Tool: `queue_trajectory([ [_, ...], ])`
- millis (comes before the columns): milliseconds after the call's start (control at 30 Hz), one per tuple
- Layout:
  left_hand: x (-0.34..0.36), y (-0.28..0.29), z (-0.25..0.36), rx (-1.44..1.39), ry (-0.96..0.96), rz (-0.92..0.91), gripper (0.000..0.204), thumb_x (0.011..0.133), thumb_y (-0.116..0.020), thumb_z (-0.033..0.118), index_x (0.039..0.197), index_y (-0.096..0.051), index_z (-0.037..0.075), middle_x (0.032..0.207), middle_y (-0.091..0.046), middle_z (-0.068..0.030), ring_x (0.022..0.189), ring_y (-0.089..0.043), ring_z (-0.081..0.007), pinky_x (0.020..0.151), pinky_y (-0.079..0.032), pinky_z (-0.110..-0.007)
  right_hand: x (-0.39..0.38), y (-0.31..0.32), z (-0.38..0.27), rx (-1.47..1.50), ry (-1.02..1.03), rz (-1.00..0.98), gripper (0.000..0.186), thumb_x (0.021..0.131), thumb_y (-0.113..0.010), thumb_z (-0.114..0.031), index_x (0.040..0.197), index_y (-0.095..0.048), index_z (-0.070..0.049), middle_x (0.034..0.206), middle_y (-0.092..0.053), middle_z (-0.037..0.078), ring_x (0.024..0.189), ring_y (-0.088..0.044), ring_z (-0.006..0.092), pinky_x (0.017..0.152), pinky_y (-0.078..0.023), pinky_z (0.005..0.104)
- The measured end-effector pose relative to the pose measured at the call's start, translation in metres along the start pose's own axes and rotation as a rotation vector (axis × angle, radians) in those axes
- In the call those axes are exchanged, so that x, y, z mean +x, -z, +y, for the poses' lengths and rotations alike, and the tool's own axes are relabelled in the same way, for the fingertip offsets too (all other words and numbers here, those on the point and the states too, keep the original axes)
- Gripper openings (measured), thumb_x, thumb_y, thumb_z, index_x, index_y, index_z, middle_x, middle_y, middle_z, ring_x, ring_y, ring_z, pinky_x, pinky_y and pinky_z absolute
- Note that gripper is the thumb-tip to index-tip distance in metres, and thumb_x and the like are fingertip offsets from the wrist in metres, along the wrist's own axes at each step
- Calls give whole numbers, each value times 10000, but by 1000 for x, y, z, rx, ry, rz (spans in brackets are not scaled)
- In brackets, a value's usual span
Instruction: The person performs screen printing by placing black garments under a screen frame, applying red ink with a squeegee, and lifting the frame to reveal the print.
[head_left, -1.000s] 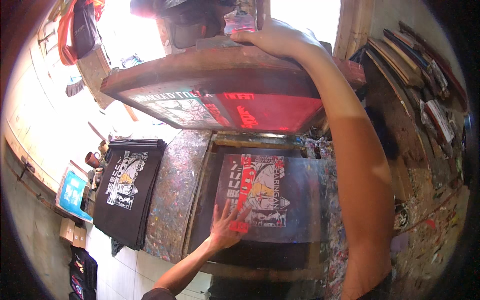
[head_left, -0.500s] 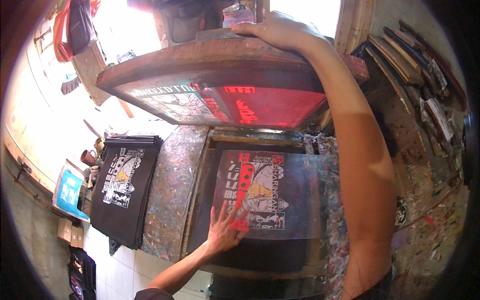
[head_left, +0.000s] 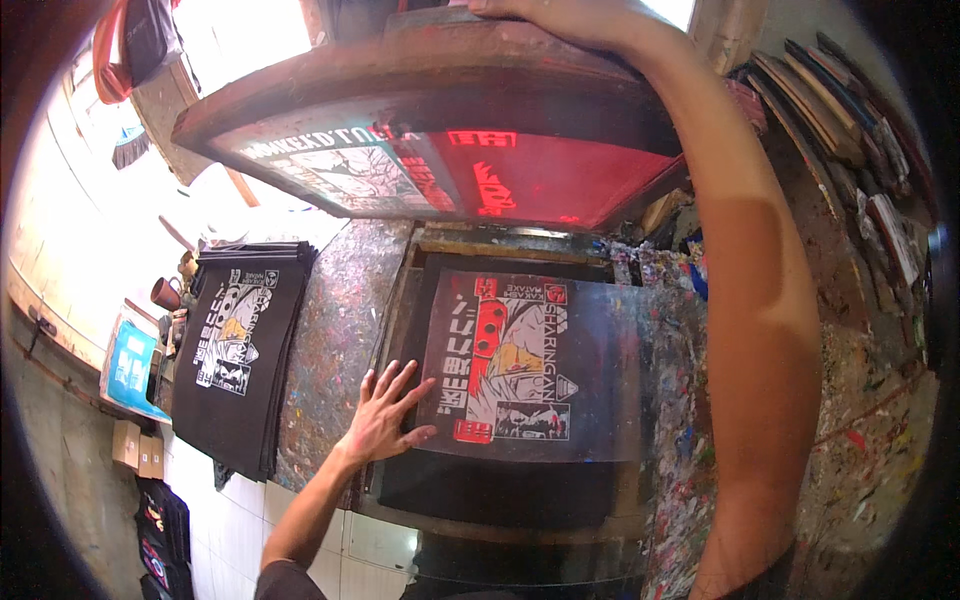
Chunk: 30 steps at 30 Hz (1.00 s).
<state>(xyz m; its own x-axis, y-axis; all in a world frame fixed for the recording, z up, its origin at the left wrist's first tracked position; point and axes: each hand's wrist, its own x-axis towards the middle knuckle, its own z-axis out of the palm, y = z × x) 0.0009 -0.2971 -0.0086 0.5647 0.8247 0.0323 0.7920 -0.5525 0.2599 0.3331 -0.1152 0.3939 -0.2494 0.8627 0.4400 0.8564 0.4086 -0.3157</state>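
A raised screen-printing frame [head_left: 440,95] with a thick wooden rim tilts up at the far side, red ink showing on its mesh [head_left: 570,180]. My right hand [head_left: 585,18] grips its top edge, partly cut off by the upper border. Beneath lies black fabric [head_left: 490,490] on the printing board. On it sits a white, red and orange figure print [head_left: 510,350], and what looks like a clear sheet [head_left: 625,400] covers the print. My left hand [head_left: 385,415], fingers spread, is at the near left edge of that sheet; I cannot tell whether it touches.
A stack of printed black fabric pieces [head_left: 235,350] lies to the left on the paint-stained table [head_left: 335,340]. Beyond it are a brown cup [head_left: 167,292] and a blue-stained screen [head_left: 138,365]. Several wooden boards [head_left: 825,110] lean at the right. Small cardboard boxes [head_left: 135,447] stand lower left.
My left hand has moved left off the print to the sheet's edge. My right hand stays on the raised frame. The whole view has shifted slightly.
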Motion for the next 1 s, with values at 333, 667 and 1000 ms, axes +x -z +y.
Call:
queue_trajectory([
  [333, 2, 4, 0, 17, -9, -9, 783, 964, -528, 670, 1616, -371, 265, 1706, -238, -166, 1590, -164, -381, 1239, -81, -652, 15, 2, 11, 117, 214, 18, 724, 972, -568, -617, 1357, -649, -9, 1378, -631, 276, 1288, -598, 360, 1117, -418, 400],
  [667, 2, 1, -2, 21, -6, -4, 841, 930, -550, 701, 1614, -379, 243, 1706, -227, -187, 1581, -175, -404, 1253, -78, -622, -14, 15, -12, -17, 6, 53, 695, 967, -590, -598, 1331, -674, -12, 1371, -639, 267, 1284, -598, 355, 1119, -415, 390],
  [1000, 2, 0, -4, 40, -15, -23, 824, 964, -511, 684, 1630, -341, 230, 1719, -173, -191, 1587, -142, -409, 1252, -69, -626, -18, 17, -12, -47, -14, 68, 714, 948, -612, -609, 1321, -680, -4, 1375, -635, 272, 1291, -591, 363, 1126, -408, 385],
])
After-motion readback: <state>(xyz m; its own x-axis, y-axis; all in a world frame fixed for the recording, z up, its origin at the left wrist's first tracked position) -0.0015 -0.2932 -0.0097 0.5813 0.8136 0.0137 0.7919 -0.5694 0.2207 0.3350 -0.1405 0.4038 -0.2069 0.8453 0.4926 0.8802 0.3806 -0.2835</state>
